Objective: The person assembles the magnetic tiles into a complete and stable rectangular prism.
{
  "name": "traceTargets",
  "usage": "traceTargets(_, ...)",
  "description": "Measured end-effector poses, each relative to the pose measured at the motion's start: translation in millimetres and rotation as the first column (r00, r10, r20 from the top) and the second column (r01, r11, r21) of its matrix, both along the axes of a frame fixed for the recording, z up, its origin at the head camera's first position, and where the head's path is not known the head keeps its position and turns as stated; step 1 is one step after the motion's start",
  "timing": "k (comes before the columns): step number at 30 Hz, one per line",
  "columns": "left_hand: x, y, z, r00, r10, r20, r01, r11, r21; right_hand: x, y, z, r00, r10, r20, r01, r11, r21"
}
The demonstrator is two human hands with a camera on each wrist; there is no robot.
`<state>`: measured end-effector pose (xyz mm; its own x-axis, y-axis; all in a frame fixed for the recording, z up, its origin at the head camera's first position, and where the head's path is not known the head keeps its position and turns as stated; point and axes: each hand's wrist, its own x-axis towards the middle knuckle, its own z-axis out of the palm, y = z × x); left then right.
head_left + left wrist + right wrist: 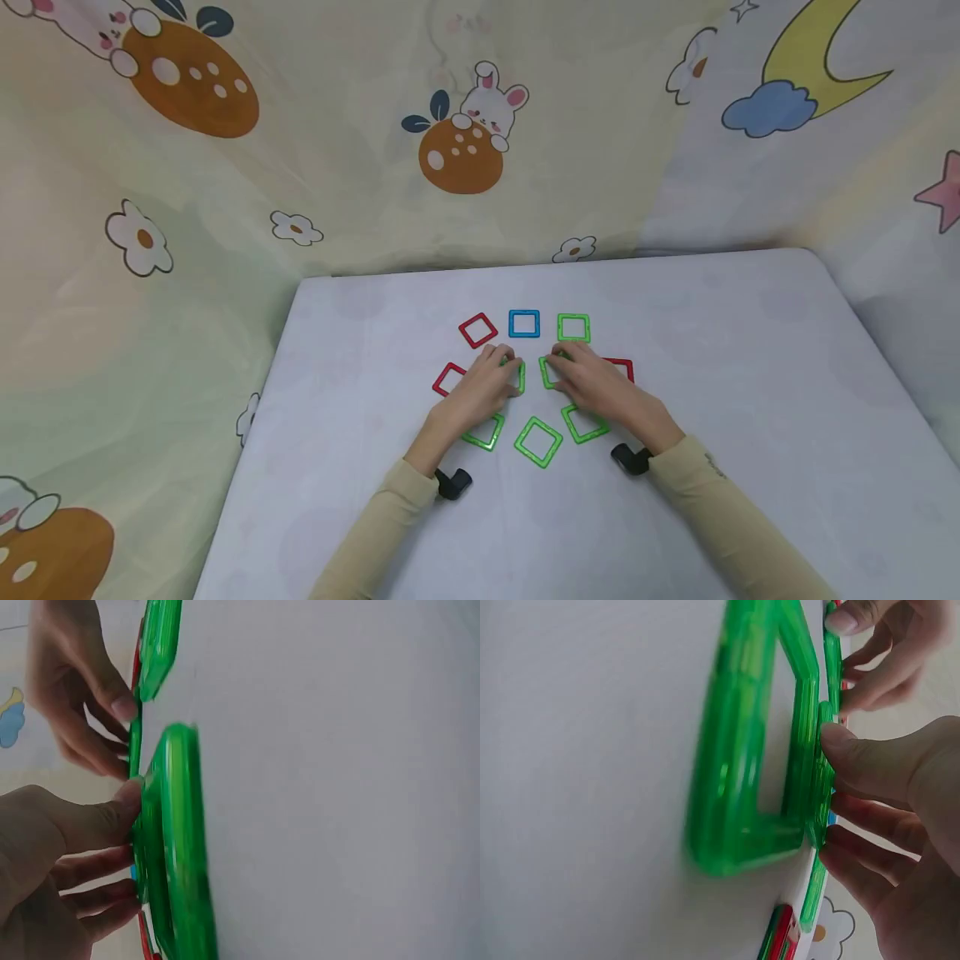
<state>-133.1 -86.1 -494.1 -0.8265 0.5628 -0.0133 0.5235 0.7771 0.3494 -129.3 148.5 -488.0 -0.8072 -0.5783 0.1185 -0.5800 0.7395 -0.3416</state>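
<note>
Hollow square tiles of translucent plastic lie on the white table. My left hand (480, 387) grips a green square tile (522, 377) by its sides, thumb on the near edge and fingers at the far one. Facing it across a small gap, my right hand (600, 385) holds another green square tile (543, 373) the same way. Both tiles are low over the table, partly covered by the fingers. In the left wrist view a larger-looking green tile (180, 825) stands in front of the left thumb; the right wrist view has a similar green tile (727, 772) nearest the camera.
Around the hands lie a blue tile (524, 336), a green tile (560, 327) and a red tile (467, 337) at the back. Red tiles (442, 375) flank both hands, and green tiles (531, 455) lie in front. A patterned cloth (360, 167) hangs behind the table (360, 333).
</note>
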Motion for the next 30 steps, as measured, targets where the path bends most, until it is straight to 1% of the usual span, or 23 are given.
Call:
traceTargets(7, -0.1, 8, -1.0, 0.999, 0.013, -0.048, -0.014, 1.0, -0.02, -1.5, -9, 3.3, 1.0, -0.019, 0.007, 0.019, 0.999, 0.029)
traceTargets(12, 0.1, 11, -0.6, 0.998, 0.022, -0.056, -0.024, 0.999, -0.039, -2.2, -13, 4.1, 1.0, -0.015, -0.005, 0.016, 0.999, 0.039)
traceTargets(18, 0.2, 13, -0.2, 0.998, 0.022, -0.066, -0.024, 0.999, -0.041, -3.1, -14, 5.6, 1.0, -0.017, 0.021, 0.016, 0.999, 0.044)
traceTargets(23, -0.4, 15, 0.1, 0.997, 0.022, -0.073, -0.025, 0.999, -0.037, -5.1, -14, 7.0, 1.0, -0.011, 0.025, 0.01, 0.998, 0.058)
traceTargets(30, -0.4, 16, -0.3, 0.998, 0.026, -0.065, -0.029, 0.999, -0.042, -7.4, -13, 2.9, 1.0, 0.004, 0.022, -0.005, 0.999, 0.047)
